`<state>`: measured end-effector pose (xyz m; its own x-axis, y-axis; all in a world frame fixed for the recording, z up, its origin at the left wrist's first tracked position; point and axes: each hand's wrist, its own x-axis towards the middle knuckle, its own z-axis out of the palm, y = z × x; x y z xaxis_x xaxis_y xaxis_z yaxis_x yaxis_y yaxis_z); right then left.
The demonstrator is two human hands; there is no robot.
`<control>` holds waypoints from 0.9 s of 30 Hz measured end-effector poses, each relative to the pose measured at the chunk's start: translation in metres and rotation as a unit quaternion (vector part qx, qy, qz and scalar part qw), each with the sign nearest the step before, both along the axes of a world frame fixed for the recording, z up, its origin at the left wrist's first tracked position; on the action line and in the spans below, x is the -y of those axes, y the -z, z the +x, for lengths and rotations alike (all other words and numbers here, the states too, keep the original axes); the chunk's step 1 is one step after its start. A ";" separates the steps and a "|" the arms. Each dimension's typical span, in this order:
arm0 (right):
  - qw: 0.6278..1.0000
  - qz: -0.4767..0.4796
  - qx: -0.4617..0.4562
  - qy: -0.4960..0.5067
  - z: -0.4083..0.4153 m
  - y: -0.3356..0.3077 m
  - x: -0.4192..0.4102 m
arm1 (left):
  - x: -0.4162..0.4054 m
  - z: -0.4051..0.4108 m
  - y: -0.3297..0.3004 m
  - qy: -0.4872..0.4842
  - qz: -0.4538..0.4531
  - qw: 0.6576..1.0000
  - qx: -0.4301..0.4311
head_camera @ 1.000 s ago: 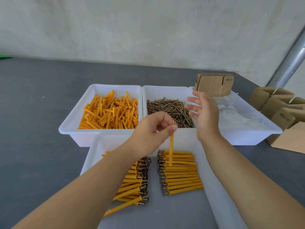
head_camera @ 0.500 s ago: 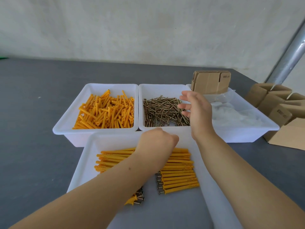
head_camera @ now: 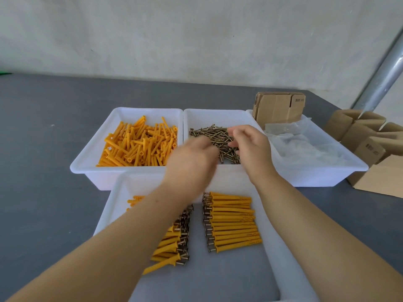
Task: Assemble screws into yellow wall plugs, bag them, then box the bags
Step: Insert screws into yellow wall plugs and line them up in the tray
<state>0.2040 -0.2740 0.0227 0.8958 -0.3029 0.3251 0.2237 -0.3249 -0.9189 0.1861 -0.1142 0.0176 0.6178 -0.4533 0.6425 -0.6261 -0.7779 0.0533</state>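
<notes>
Unreadable print on cardboard boxes (head_camera: 281,107)

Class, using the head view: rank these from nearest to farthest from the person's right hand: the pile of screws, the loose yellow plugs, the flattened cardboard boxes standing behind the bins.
1. pile of screws: right under the right hand, middle bin.
2. flattened cardboard boxes: behind, to the right.
3. loose yellow plugs: left bin, beyond the left hand.

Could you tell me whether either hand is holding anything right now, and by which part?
Cannot be told: the left hand is blurred, and the right hand hovers over the screws.
</notes>
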 end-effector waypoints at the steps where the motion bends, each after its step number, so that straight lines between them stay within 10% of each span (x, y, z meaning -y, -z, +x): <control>1: 0.999 -0.037 -0.009 -0.005 0.002 0.003 0.000 | -0.011 0.008 -0.003 -0.046 -0.023 0.999 -0.003; 9: 0.904 -0.346 -0.234 -0.094 0.032 0.000 -0.009 | -0.070 0.041 0.003 -0.343 0.037 0.866 -0.362; 16: 0.642 -0.595 -0.416 -0.245 0.062 -0.010 -0.033 | -0.069 0.041 0.003 -0.346 0.030 0.860 -0.373; 27: 0.741 -0.504 -0.407 -0.179 0.060 -0.006 -0.038 | -0.070 0.045 0.005 -0.322 -0.005 0.878 -0.355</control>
